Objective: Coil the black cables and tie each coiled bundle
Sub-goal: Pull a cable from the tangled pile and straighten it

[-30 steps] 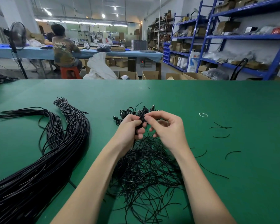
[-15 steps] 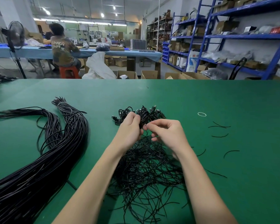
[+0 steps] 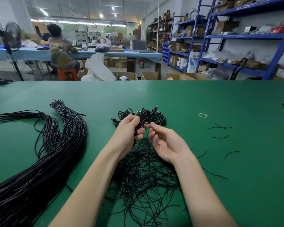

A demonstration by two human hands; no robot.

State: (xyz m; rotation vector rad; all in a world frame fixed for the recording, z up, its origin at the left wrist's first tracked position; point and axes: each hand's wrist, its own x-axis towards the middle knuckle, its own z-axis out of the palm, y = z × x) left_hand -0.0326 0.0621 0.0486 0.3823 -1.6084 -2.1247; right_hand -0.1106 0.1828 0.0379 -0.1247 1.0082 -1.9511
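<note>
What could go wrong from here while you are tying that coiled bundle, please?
The left hand grips the coiled cable while the right hand pinches a thin tie end; if it slips, the coil may spring open. The loose ties lying directly below could also snag the bundle.

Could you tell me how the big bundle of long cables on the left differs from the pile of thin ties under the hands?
The long cable bundle lies in one sweeping mass, strands running roughly parallel; the tie pile is a loose tangle pointing every way. The bundle's strands look thicker and much longer than the ties. A pale band gathers the bundle near its far end; nothing binds the pile. Both are black and lie on the green table.
</note>
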